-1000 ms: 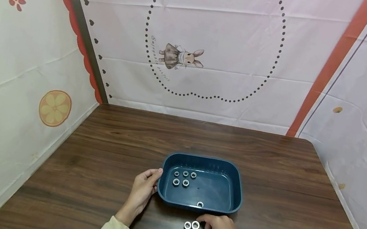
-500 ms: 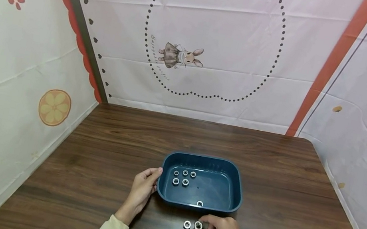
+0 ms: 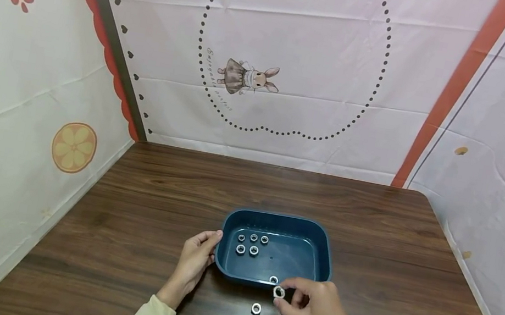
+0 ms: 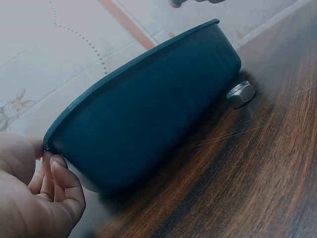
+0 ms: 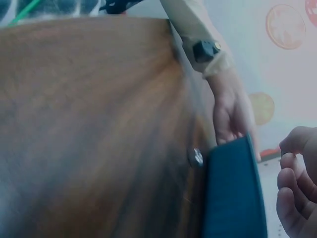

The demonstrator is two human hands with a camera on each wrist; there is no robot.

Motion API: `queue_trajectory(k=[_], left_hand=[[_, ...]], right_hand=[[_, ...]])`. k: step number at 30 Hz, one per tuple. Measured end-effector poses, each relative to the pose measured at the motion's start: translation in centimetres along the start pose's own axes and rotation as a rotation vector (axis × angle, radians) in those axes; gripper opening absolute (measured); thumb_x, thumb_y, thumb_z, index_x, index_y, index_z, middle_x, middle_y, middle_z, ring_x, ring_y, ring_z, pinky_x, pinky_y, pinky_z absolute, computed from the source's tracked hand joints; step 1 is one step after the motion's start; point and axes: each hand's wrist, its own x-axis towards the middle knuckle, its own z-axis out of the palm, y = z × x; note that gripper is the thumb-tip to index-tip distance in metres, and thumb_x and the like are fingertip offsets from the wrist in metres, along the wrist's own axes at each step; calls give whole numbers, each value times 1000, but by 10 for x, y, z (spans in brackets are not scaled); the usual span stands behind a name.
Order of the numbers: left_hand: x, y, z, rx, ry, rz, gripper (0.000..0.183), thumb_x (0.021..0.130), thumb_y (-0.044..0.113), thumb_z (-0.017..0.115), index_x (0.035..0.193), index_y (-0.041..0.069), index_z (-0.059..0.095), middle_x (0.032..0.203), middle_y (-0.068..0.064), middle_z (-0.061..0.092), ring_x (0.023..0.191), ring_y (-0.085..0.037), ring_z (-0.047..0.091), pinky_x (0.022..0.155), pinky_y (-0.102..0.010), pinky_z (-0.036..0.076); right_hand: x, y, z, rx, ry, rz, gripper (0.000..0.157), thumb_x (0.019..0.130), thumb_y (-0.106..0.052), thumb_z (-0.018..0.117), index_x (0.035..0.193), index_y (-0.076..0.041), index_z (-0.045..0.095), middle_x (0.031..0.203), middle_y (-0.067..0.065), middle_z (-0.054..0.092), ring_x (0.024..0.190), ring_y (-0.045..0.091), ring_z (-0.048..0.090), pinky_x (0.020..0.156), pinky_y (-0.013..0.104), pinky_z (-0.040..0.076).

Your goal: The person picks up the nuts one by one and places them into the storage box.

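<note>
My left hand grips the left rim of a dark blue plastic tray, thumb on top and fingers curled beneath, as the left wrist view also shows. Between thumb and index finger, my right hand pinches a metal hex nut, raised off the table by the tray's front edge. Another nut lies on the wood just in front of the tray. Inside, several nuts sit in two rows at the left, and one nut is partly hidden behind the front wall.
The tray stands on a dark wood-grain table. Printed white cloth encloses the back and both sides. A small black device is strapped at the left wrist.
My right hand has drawn one nut away from its neighbour, lifted it off the table and brought it up toward the tray's front rim. The left hand keeps its hold.
</note>
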Motion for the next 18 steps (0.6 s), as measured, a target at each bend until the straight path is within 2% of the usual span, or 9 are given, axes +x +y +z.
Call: queue_trajectory(k=[6,10,18], left_hand=[[1,-1,-1,-2,-3,-3,38,99,29,71,115,-5,66,81,3,61,69,-4,54,61,-18,47],[1,0,-1,4,0,-3,38,100,29,70,116,-5,65,81,3,61,70,-4,54,61,-17,47],[2,-1,-1,3,2,-1,37,99,28,70,115,-5,65,81,4,60,69,-4,54,61,-17,47]], right_hand=[[18,5,-19,-49,-23,98,12,84,-13,84,93,-13,76,59,-23,51,49,-9,44,45,18,44],[32,12,-27,-49,-50,86,12,86,-16,83,96,-12,77,58,-22,51,48,-6,43,46,20,44],[59,29,-34,27,-223,4,15,93,-23,78,105,-14,76,61,-17,52,50,-3,43,47,20,43]])
